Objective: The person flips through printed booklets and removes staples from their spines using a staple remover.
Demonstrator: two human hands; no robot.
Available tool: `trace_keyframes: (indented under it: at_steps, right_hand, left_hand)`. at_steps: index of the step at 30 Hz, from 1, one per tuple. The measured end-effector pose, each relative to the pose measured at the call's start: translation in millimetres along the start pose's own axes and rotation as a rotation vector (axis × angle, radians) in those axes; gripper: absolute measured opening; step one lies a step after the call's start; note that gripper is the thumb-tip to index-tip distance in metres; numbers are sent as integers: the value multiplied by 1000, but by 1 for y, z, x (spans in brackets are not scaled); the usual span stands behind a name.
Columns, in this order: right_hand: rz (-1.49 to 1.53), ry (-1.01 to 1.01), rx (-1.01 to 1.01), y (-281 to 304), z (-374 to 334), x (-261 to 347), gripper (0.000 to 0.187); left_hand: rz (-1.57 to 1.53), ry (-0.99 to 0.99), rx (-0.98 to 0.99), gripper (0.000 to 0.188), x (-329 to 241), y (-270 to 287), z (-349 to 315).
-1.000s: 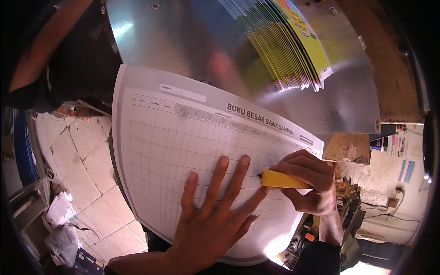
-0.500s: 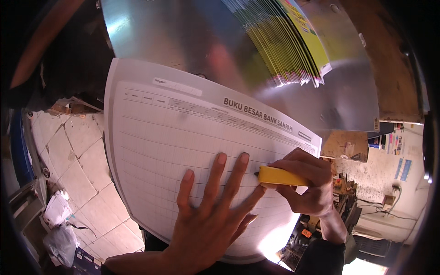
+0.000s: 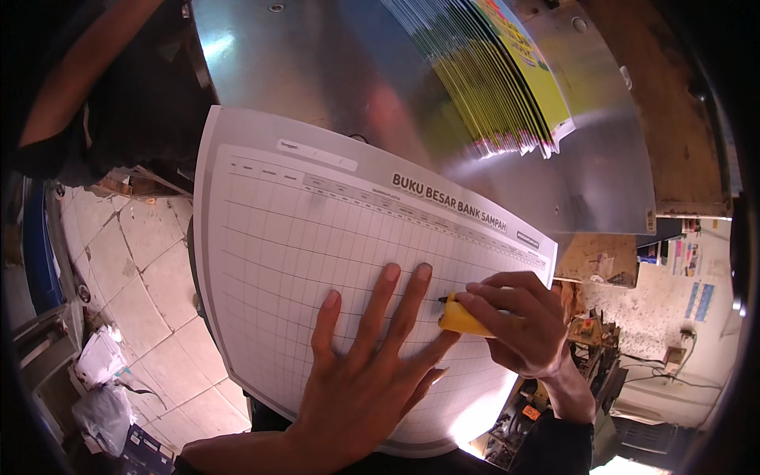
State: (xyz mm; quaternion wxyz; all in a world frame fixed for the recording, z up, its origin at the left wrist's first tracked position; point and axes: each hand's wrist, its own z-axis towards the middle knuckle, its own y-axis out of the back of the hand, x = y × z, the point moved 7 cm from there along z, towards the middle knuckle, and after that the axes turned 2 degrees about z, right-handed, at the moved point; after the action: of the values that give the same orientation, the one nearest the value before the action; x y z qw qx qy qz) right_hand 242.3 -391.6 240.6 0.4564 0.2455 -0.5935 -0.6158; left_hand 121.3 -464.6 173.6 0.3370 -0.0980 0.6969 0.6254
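Centre right: yellow dark-tipped tool (image 3: 463, 318) re-angled, gripped by right hand (image 3: 521, 321); printed table sheet (image 3: 269, 237) pressed by spread left hand (image 3: 366, 376); work apparently unfinished.

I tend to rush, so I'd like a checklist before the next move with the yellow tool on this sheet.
1. Left hand spread on the sheet: ok.
2. Right hand gripping the yellow tool: ok.
3. Left index finger clear of the tool: not ok, no gap shows at its tip.
4. Tool's dark tip touching the sheet: cannot tell.
5. Stack clear of the sheet: ok, a gap shows.
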Motion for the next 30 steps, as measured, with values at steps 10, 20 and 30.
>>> trace_keyframes:
  at_steps: [10,20,30]
  right_hand:
    - [-342,288,-164,-5,-24,15,34]
    - [730,-508,-475,10,-44,-37,57]
    - [1610,-629,-553,-4,-38,-21,63]
  left_hand:
    - [38,5,-28,37,-5,8,2]
    - [116,-10,-7,48,-5,10,3]
    - [-236,-100,-371,47,-21,49,14]
